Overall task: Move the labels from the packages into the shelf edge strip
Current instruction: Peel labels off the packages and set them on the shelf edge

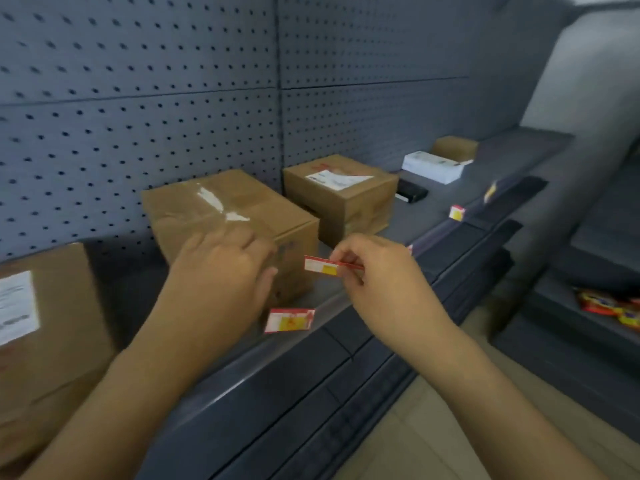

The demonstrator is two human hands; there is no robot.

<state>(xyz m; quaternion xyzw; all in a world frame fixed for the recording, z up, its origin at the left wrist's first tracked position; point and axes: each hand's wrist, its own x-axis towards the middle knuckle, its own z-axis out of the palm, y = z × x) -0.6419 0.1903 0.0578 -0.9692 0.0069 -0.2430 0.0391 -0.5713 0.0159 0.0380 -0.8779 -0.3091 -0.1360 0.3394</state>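
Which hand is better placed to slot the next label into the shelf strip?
The right hand: it already pinches a label above the strip. The left hand rests on a box.

Cardboard boxes [228, 216]: four. White box [433, 166]: one. Labels [289, 319]: four.

**Labels, packages and edge strip: condition at inspection**

Held label [322, 265]: red-bordered, white with a yellow patch, roughly level, clear of the shelf, at 3 o'clock from the taped package [228, 220]. Second label [290, 319]: same colours, slightly tilted, at the shelf edge strip [242, 362], at 5 o'clock from that package. Third label [457, 213] stands on the strip further along, at 2 o'clock. Taped package: brown carton, white tape remnants on top. Next package [341, 195], at 2 o'clock from it, carries a white paper sheet.
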